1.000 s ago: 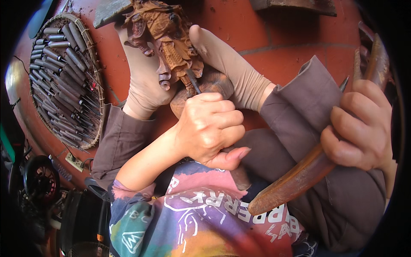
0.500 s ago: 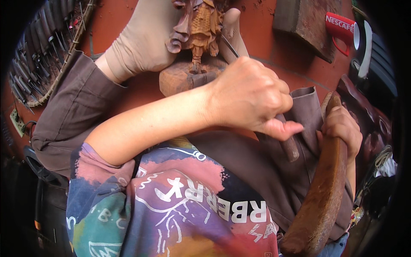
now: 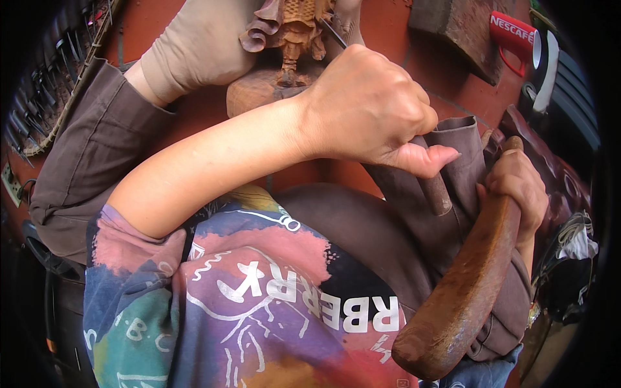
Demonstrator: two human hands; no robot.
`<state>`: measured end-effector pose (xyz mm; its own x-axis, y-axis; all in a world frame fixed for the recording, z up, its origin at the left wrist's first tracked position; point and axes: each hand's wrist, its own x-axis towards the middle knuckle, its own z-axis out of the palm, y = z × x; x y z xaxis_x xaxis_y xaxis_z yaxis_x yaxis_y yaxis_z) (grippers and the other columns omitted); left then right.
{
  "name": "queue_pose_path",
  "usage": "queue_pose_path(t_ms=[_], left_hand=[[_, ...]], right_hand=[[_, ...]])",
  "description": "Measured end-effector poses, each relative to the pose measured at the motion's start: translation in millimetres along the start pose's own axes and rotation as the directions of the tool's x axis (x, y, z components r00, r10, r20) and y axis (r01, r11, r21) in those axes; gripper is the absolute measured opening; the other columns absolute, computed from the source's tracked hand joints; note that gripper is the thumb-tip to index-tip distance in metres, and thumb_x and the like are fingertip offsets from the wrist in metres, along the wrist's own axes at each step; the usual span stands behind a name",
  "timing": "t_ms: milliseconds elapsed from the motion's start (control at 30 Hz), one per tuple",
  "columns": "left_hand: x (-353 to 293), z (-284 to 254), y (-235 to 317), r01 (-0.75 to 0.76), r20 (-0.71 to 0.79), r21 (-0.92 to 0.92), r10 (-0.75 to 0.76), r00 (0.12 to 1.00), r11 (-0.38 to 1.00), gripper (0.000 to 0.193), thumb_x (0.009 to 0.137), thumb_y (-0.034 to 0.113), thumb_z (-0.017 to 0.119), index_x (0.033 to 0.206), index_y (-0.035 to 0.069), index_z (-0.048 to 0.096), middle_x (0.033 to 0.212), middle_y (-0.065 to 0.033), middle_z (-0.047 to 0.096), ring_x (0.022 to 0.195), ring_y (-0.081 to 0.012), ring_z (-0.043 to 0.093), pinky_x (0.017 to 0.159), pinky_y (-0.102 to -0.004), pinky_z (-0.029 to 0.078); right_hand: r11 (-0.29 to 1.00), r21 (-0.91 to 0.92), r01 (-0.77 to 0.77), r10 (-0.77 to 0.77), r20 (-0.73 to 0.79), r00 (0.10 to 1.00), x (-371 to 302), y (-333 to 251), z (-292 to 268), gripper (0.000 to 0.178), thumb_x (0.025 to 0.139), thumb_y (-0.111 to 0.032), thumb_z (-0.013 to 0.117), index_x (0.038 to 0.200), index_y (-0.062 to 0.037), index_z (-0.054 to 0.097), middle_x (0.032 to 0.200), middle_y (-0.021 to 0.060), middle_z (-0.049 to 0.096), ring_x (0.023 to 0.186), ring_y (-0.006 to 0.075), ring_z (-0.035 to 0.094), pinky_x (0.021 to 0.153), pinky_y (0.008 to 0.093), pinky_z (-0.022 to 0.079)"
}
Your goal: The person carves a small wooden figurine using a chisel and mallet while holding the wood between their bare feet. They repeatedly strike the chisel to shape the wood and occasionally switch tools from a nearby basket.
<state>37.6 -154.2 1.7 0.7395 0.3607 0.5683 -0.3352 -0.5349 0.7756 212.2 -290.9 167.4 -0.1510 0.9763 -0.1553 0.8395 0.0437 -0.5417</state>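
Note:
My left hand (image 3: 375, 107) is closed around a carving chisel (image 3: 435, 195), whose round wooden handle sticks out below the fist. Its thin metal blade points up and left to a carved wooden figure (image 3: 299, 32), though I cannot tell if the tip touches it. The figure, textured and brown, stands on a rough wooden base (image 3: 249, 94) between my feet, and the picture's upper edge cuts it off. In my right hand (image 3: 519, 184) is a wooden mallet (image 3: 462, 294), gripped near its narrow end. The thick, worn end hangs toward my lap, apart from the chisel.
A woven tray (image 3: 77, 97) with many dark-handled chisels lies at the far left. A heavy wooden block (image 3: 453, 32) and a red mug (image 3: 513, 35) stand at the upper right. Dark reddish carved wood (image 3: 550, 149) lies beyond my right hand.
The mallet's thick end has swung left and down toward my lap. The whole view has shifted, so the figure and my left hand sit higher. Both hands keep their grips.

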Motion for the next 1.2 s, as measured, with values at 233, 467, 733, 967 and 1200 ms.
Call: queue_pose_path(t_ms=[233,467,733,967,1200], left_hand=[[2.0,-2.4,-1.3,0.021,-0.042,-0.022,-0.022,0.999,1.000,0.052,0.081,0.051,0.069,0.049,0.013,0.054,0.049,-0.0023,0.051,0.048,-0.0225,0.058,0.039,-0.0350,0.040],[1.9,-15.9,-3.2,0.000,-0.081,-0.184,-0.015,0.997,0.983,0.036,0.074,0.027,0.074,0.055,0.009,0.051,0.051,-0.0051,0.045,0.044,-0.0233,0.049,0.042,-0.0340,0.037],[5.5,-19.2,-1.3,0.042,-0.149,-0.239,-0.079,0.986,0.970,0.043,0.077,0.035,0.072,0.051,0.011,0.046,0.049,-0.0063,0.043,0.045,-0.0255,0.052,0.041,-0.0372,0.039],[8.2,-29.9,3.6,0.080,-0.081,-0.278,-0.106,0.991,0.957,0.037,0.075,0.030,0.072,0.054,0.010,0.049,0.051,-0.0057,0.046,0.047,-0.0254,0.052,0.043,-0.0367,0.039],[19.8,-53.5,49.0,0.100,0.060,-0.300,-0.086,0.994,0.949,0.047,0.077,0.041,0.074,0.056,0.011,0.044,0.055,-0.0030,0.045,0.050,-0.0222,0.052,0.046,-0.0337,0.040]], right_hand=[[0.998,-0.043,-0.054,0.057,0.059,0.997,-7.8,3.5,-4.0,0.029,0.063,-0.006,0.079,0.085,-0.0043,0.059,0.078,0.0112,0.060,0.069,0.0315,0.058,0.061,0.0395,0.046],[0.997,-0.071,-0.001,0.002,0.005,1.000,-5.5,6.9,-0.7,0.025,0.071,-0.002,0.078,0.085,-0.0037,0.058,0.071,0.0094,0.058,0.064,0.0263,0.057,0.060,0.0381,0.046],[0.879,-0.476,-0.034,-0.024,-0.114,0.993,-21.8,25.7,-15.5,0.023,0.074,0.000,0.076,0.082,-0.0016,0.055,0.063,0.0091,0.055,0.055,0.0246,0.055,0.054,0.0356,0.047],[0.900,-0.433,0.060,-0.100,-0.071,0.992,-12.4,36.7,-18.1,0.023,0.071,0.003,0.074,0.078,-0.0025,0.053,0.063,0.0092,0.051,0.054,0.0245,0.053,0.053,0.0341,0.044],[0.948,-0.297,0.112,-0.144,-0.086,0.986,-9.2,17.4,-27.1,0.028,0.072,-0.001,0.076,0.079,-0.0053,0.049,0.063,0.0065,0.052,0.052,0.0224,0.050,0.050,0.0347,0.043]])
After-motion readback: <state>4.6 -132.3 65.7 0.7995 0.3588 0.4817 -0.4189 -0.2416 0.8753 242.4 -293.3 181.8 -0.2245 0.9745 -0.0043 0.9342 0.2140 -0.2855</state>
